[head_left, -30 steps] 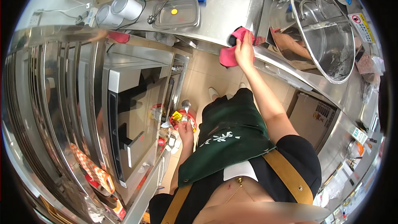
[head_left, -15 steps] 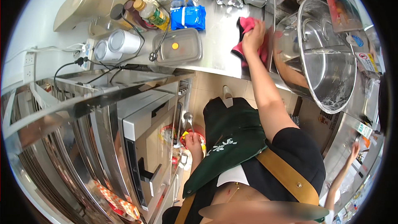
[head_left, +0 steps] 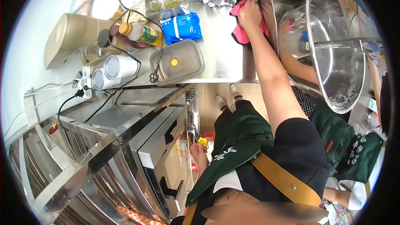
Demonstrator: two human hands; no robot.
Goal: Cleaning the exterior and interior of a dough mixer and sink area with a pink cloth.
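Note:
My right hand [head_left: 249, 16] is closed on a pink, black-edged cloth [head_left: 241, 32], pressed on the steel counter [head_left: 220, 60] toward its back, beside bags and packets. Just left of it lie a blue soft pack [head_left: 185, 29] and a lidded plastic container with a yellow button [head_left: 187, 60]. To the right of the cloth, past a raised steel edge, stands a large steel bowl [head_left: 337, 87]. My left hand [head_left: 198, 152] hangs low beside the steel oven [head_left: 152, 139], closed round the handle of a metal spoon [head_left: 191, 128].
Bottles [head_left: 141, 34], two white cans [head_left: 116, 66], cables and a power strip [head_left: 86, 81] crowd the counter's left. A steel rack [head_left: 75, 171] fills the lower left. A co-worker in a green apron [head_left: 354, 154] is close behind on my right. A tiled floor [head_left: 250, 91] shows below.
My right hand and the pink cloth have moved from the counter's front edge to farther back on its top. The co-worker has come closer at the right. My left hand still holds the spoon.

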